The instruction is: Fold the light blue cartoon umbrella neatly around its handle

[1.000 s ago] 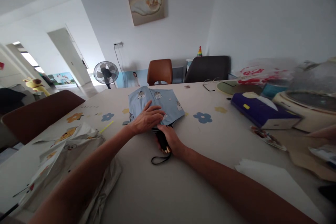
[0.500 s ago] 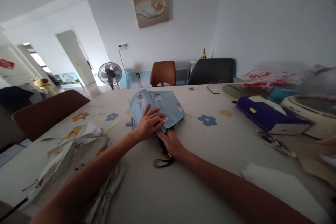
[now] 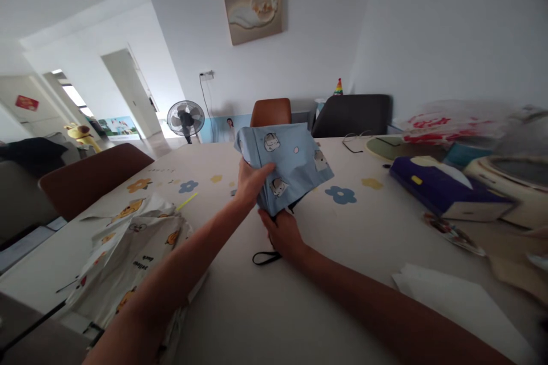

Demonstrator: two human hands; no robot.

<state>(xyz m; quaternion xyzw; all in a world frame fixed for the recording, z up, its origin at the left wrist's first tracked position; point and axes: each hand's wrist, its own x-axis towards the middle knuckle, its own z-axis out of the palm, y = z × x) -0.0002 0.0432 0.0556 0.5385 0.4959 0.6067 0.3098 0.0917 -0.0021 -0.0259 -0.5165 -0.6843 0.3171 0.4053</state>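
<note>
A light blue umbrella (image 3: 293,154) with cartoon prints is held loosely folded above the table (image 3: 240,296). My left hand (image 3: 252,179) is closed around its left side, thumb lying across the fabric and fingers hidden behind. Below the canopy, my right hand (image 3: 285,234) wraps round the handle, which is mostly covered by the hand. A black wrist strap (image 3: 266,258) hangs in a loop beside that hand.
Left of my arms lies a crumpled cloth (image 3: 141,245) with duck prints. On the right are a purple tissue box (image 3: 436,185), white paper (image 3: 462,302), eyeglasses (image 3: 353,145), a plastic bag (image 3: 454,122) and a cream-coloured appliance (image 3: 514,182). Chairs stand at the far edge.
My left hand has gone from lying spread on top of the canopy to gripping its left side. The umbrella has lifted and turned slightly, and the view has shifted a little.
</note>
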